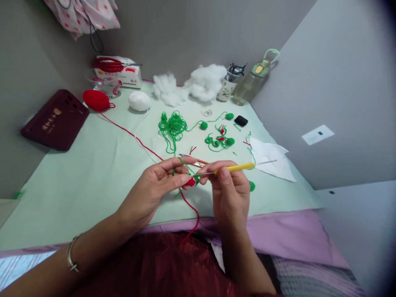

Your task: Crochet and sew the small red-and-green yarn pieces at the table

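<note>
Between the thumb and fingers of my left hand (159, 179) is a small red and green crochet piece (192, 180). Green yarn runs over my left index finger. My right hand (230, 189) grips a crochet hook (236, 168) by its yellow handle, and the metal tip meets the crochet piece. A strand of red yarn (193, 206) hangs below the piece toward my lap. Just behind my fingers lies a snips-like cutter (199, 162) with a pointed blade, partly hidden. A green crocheted ball (252, 186) shows beside my right hand.
A tangle of green yarn (173, 128), small green crocheted pieces (229, 141) and white paper (272, 159) lie beyond my hands. Red yarn (95, 100), white yarn (139, 101), stuffing (206, 82), a pen cup (227, 86), a bottle (252, 82) and a maroon case (57, 119) stand farther back.
</note>
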The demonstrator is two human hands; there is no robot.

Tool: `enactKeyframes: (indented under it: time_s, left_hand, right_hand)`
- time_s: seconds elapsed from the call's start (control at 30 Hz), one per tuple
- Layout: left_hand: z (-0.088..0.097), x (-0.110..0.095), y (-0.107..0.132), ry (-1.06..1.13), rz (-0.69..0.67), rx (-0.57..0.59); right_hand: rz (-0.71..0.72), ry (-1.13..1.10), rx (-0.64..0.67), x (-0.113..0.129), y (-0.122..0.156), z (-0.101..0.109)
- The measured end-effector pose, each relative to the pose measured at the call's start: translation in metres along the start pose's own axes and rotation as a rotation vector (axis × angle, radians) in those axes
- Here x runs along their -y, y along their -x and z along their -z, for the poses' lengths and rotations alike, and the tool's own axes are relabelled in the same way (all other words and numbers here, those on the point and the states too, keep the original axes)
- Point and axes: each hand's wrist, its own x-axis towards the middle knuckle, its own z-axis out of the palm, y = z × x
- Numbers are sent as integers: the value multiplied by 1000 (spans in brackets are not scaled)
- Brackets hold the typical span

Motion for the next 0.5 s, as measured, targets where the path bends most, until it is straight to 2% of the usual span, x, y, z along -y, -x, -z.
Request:
enactKeyframes:
  time_s: [0.17, 0.3, 0.4, 0.5]
  left_hand:
    - [-1, -2, 3, -69, -67, -32]
    - [-6, -5, 5, -212, -134, -113]
    - [-8, -5, 7, -324, -258, -204]
    - [-10, -2, 9, -438, -435, -260]
  right_hand:
    - [171, 212, -8, 9, 4, -4]
    - [357, 450, 80, 11, 8, -3]
    - [544, 614, 148, 7, 13, -1]
    - [623, 767, 178, 1, 17, -2]
